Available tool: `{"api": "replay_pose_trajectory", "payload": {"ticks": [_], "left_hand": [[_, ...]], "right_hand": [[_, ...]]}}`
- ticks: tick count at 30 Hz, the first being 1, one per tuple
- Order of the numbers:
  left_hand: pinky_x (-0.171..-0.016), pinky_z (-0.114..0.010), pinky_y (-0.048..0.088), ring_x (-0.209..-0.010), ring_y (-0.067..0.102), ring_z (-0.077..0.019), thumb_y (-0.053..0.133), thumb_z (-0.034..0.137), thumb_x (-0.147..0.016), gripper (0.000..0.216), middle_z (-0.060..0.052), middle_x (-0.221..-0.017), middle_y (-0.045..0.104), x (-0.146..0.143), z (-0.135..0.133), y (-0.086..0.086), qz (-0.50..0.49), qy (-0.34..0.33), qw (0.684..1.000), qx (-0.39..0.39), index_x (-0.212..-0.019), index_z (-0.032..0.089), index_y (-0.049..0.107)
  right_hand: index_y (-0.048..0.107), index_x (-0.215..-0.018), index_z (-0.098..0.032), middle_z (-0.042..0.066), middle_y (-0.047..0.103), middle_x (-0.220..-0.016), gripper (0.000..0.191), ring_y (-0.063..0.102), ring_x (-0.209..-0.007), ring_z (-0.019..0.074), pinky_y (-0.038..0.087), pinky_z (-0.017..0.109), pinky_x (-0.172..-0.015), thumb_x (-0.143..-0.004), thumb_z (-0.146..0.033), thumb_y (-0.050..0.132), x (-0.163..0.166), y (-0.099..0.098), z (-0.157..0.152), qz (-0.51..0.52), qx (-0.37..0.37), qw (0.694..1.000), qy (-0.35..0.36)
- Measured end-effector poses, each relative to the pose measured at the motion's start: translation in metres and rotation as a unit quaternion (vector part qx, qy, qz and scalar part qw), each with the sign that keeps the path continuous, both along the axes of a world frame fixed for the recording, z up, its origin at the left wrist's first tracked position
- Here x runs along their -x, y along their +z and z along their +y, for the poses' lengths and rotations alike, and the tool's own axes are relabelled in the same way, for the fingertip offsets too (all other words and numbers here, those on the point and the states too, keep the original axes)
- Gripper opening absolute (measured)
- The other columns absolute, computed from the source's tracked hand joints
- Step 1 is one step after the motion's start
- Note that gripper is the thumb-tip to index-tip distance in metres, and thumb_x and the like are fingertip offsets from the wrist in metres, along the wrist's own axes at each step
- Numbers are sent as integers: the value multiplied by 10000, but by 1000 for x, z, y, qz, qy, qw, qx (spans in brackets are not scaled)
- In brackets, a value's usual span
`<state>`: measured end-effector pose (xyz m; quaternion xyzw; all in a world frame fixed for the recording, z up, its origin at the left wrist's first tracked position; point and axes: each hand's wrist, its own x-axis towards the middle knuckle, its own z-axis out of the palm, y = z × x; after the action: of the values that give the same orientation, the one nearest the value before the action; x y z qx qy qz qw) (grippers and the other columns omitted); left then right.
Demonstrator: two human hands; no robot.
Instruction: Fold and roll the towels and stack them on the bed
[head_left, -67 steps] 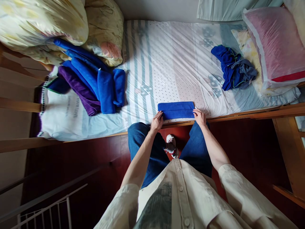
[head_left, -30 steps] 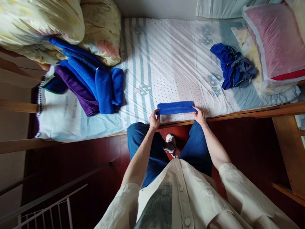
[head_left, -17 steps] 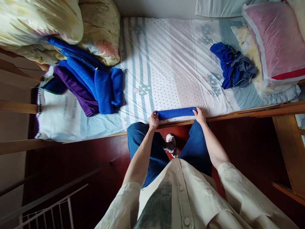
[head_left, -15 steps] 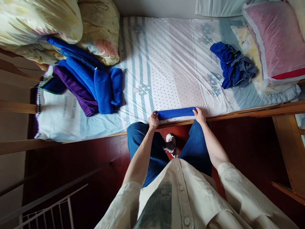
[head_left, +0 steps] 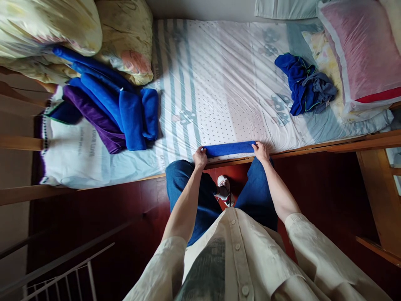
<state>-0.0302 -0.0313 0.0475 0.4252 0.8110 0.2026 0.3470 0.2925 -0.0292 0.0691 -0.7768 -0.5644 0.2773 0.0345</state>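
A blue towel, folded into a long narrow strip, lies at the near edge of the bed. My left hand pinches its left end, while my right hand grips the opposite end between thumb and fingers. Both hands rest close to the mattress edge, just above my knees. To the left are several rolled blue towels beside a purple towel. On the right sits a crumpled heap of blue and grey cloth.
Yellow floral bedding is piled at the back left. A pink pillow in a clear cover stands at the right end. The wooden bed rail runs along the front. A white metal rack stands at lower left.
The view has shifted slightly, so the bed items appear a little farther left. Both hands keep hold of the towel strip, which has hardly moved.
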Motion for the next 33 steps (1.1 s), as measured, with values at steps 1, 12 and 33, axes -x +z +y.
{"api": "replay_pose_trajectory", "payload": {"ticks": [1, 12, 33], "left_hand": [[-920, -346, 515, -930, 708, -255, 526, 243, -967, 321, -117, -950, 764, -1, 0, 0, -1, 4, 1000, -1, -1207, 143, 716], [-867, -340, 553, -873, 723, -239, 709, 364, -912, 303, -82, -894, 734, 5, -17, 5, -46, 80, 996, -7, -1117, 152, 638], [-699, -178, 561, -654, 620, -75, 676, 230, -973, 167, 40, -702, 577, -45, -31, 4, -432, 392, 812, -35, -863, 210, 552]], "right_hand": [[698, -1333, -194, 148, 773, -1233, 389, 714, -1176, 300, 516, 390, -1042, -1088, -420, 497, 0, 1, 0, 0, -2, 1000, 0], [763, -1139, -187, 134, 791, -1150, 305, 718, -1100, 272, 516, 341, -949, -1037, -425, 601, -2, 5, -6, 21, -39, 998, -53], [730, -1050, -214, 102, 779, -1086, 160, 694, -1019, 253, 521, 352, -891, -973, -228, 591, -2, -2, -18, 47, -111, 991, -66]]}}
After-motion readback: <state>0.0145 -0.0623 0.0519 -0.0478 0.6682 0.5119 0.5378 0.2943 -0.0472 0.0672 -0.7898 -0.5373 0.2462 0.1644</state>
